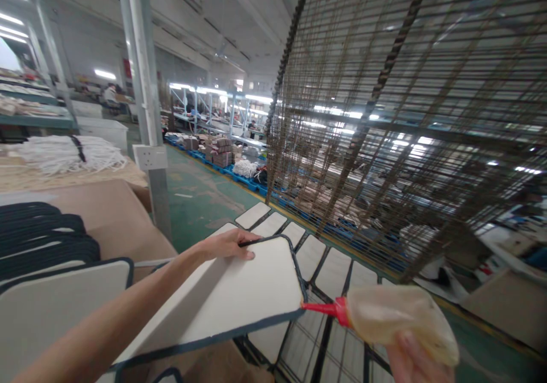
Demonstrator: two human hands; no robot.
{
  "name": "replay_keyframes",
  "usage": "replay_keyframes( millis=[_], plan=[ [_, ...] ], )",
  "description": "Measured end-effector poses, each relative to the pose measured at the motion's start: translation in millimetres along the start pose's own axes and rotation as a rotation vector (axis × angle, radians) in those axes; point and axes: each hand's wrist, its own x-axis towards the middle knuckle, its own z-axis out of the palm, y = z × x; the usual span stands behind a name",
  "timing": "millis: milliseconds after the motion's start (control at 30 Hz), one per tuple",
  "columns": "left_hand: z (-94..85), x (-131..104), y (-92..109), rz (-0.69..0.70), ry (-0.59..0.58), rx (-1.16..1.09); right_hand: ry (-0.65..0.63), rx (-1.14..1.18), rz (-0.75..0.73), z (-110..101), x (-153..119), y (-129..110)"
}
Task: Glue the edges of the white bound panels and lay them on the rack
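Left hand (231, 244) pinches a dark-rimmed white panel (243, 292), centre front, partly hidden by the forearm (141, 294); the right hand (411, 355) (cut off below) grips a blurred bottle (397, 312), its red nozzle (325, 309) at the panel's corner. A distant red patch (127, 68) is too small to read.

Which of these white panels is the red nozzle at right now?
The panel held by the left hand: the red nozzle is at its dark-edged corner. The panels beyond and the stack at left aren't held.
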Motion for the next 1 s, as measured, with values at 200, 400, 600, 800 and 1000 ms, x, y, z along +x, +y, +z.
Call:
replay_keyframes(
  millis=[200,400,600,800,1000],
  plan=[
    [6.8,-3.3,-7.0,0.029,0.089,-0.072,0.212,-0.283,-0.165,-9.1,1.1,20.5],
    [16.7,-4.3,-15.5,0.048,0.170,-0.145,0.186,-0.140,-0.127,20.9,4.0,-0.5],
    [21.4,-4.7,-21.1,0.048,0.242,-0.150,0.177,-0.341,-0.403,42.2,7.4,-21.9],
    [23.7,-6.3,-26.4,0.064,0.309,-0.152,0.020,-0.670,-0.998,6.2,28.3,4.9],
    [32.9,-12.3,-19.1,0.057,0.350,-0.160,0.114,-0.394,-0.564,33.7,11.2,8.2]
  ],
)
